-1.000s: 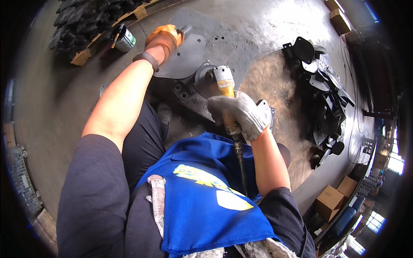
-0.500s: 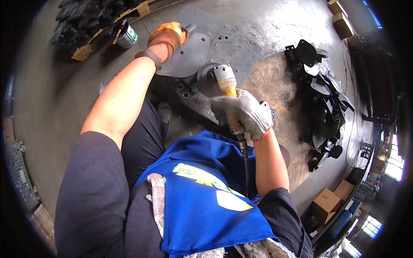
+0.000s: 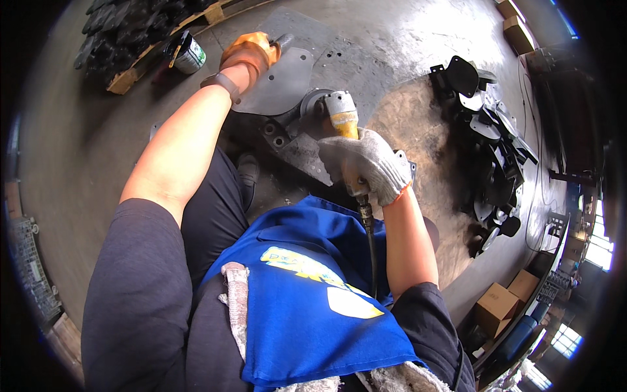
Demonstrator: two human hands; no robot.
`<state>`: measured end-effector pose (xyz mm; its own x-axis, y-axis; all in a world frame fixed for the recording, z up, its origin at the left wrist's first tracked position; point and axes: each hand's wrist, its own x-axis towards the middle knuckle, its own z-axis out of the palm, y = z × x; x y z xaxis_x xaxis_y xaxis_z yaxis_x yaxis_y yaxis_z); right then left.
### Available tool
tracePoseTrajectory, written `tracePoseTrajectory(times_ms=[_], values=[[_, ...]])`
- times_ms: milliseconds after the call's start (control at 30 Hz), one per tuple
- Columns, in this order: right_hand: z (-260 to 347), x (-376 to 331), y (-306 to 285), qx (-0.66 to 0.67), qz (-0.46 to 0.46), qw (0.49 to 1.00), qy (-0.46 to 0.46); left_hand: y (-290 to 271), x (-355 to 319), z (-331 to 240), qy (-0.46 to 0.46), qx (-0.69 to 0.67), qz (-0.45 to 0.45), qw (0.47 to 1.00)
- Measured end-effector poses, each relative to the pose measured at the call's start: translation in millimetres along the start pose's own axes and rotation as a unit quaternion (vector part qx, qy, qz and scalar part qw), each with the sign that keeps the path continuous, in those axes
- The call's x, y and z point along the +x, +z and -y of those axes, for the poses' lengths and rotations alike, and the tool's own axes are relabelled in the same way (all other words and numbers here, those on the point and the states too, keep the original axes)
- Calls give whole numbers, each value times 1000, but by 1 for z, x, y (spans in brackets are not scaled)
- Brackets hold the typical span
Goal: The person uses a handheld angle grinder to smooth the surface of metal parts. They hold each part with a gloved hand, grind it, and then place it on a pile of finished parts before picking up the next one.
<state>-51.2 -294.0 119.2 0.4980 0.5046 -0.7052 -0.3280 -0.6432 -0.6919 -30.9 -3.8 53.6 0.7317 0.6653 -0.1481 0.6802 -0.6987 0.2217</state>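
Head cam: grinder (image 3: 344,121) in R hand (image 3: 371,161), disc (image 3: 309,107) fwd-L.

The plate (image 3: 281,81) lies before the person, the left hand (image 3: 251,55) at its far left side, the grinder (image 3: 343,114) by its near right edge, the right hand (image 3: 369,163) around the grinder. Stacked parts (image 3: 134,29) fill the pallet (image 3: 123,82), far left; the bucket (image 3: 191,57) stands beside its near edge. Rightward on the floor (image 3: 418,39) lie loose plates (image 3: 486,127).

Floor (image 3: 444,29): glaring white, far beyond your blue apron (image 3: 294,353)
Windows (image 3: 599,251): overbright, right of your apron
Shadow: just beyond your apron
Fisheye rim: black, curved
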Motion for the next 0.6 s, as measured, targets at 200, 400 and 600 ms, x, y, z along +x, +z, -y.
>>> tracePoseTrajectory(times_ms=[200,400,600], values=[[-14,4,-4,175,11,981,-87,0,1,-2,-3,2,-3,1000],[-7,3,-3,83,29,995,-37,2,-3,-2,-6,-2,-13,1000],[-25,13,-4,142,-19,988,-49,3,0,-1,1,2,-6,1000]])
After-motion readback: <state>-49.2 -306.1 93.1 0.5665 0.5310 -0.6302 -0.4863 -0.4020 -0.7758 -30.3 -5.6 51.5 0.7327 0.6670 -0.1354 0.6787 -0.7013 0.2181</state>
